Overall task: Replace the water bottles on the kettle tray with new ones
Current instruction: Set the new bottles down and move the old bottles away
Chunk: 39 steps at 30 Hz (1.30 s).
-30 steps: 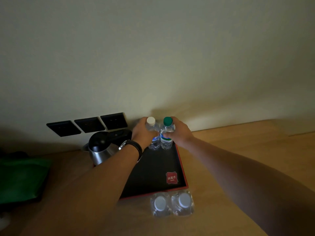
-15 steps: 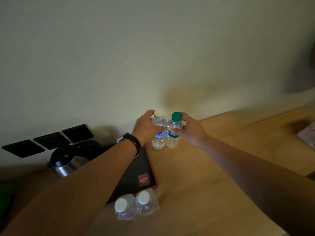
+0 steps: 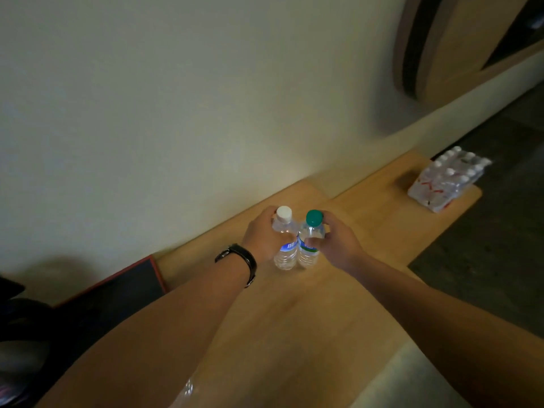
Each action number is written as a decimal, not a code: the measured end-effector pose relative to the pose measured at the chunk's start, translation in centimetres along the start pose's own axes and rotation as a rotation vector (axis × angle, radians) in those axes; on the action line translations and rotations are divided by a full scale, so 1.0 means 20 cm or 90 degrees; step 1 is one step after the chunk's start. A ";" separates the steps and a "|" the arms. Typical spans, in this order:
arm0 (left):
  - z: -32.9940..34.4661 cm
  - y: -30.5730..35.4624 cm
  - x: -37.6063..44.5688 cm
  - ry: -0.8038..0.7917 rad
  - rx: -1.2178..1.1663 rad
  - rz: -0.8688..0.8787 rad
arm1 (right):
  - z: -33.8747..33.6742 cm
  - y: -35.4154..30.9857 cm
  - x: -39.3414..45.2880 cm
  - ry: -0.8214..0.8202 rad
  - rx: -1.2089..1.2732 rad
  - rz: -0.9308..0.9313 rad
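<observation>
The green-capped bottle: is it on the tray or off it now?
Off it. The green-capped bottle is in the right hand over bare wood, right of the tray.

One view only, worn on the head, so no second view shares the scene. It looks forward and steeply down along both forearms, tilted so the wooden counter runs diagonally. The left hand and right hand sit near the frame's middle, at arm's reach. Above the grip the pale wall fills the upper half. Left of the grip a tray corner shows; far right of it, a bottle pack. Wide-angle bending curves the edges.
</observation>
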<state>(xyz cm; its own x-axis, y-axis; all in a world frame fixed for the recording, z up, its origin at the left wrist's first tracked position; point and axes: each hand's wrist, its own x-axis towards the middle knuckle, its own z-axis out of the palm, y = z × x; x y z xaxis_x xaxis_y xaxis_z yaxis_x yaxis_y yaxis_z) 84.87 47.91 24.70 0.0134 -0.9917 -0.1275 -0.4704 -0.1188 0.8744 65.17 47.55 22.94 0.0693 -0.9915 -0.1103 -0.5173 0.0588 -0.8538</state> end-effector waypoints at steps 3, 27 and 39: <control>0.16 0.07 0.04 -0.039 0.008 0.010 | -0.13 0.11 -0.03 0.037 -0.001 0.019; -0.03 0.08 -0.12 -0.047 0.083 -0.042 | -0.01 -0.23 -0.18 0.049 -0.298 -0.246; -0.93 -0.34 -0.82 0.141 0.007 -0.141 | 0.79 -0.61 -0.45 -0.353 -0.168 -0.347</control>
<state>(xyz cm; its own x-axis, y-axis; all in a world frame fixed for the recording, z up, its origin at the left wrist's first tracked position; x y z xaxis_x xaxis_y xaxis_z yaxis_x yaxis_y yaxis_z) 104.30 64.13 29.51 0.3080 -0.9282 -0.2088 -0.4446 -0.3345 0.8310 84.32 57.54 26.43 0.7451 -0.6669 -0.0095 -0.4681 -0.5126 -0.7199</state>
